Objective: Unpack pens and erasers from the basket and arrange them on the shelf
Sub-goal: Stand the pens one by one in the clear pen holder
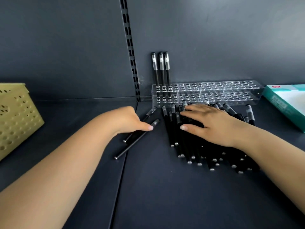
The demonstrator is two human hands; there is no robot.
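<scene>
A heap of several black pens [189, 146] lies on the dark shelf [156, 195] in front of a clear acrylic pen rack [214, 93]. Three black pens [162, 70] stand upright in the rack's left end holes. My right hand [209, 124] rests flat on the heap with its fingers spread. My left hand [130, 119] lies over two loose pens [137, 139] to the left of the heap, thumb stretched out; its fingers are hidden, so I cannot tell whether it holds one. The olive perforated basket [14, 119] stands at the far left.
A teal and white box [287, 103] lies at the right edge of the shelf beside the rack. A slotted upright strip [130, 52] runs down the dark back wall. A seam between shelf panels [122, 171] runs toward me.
</scene>
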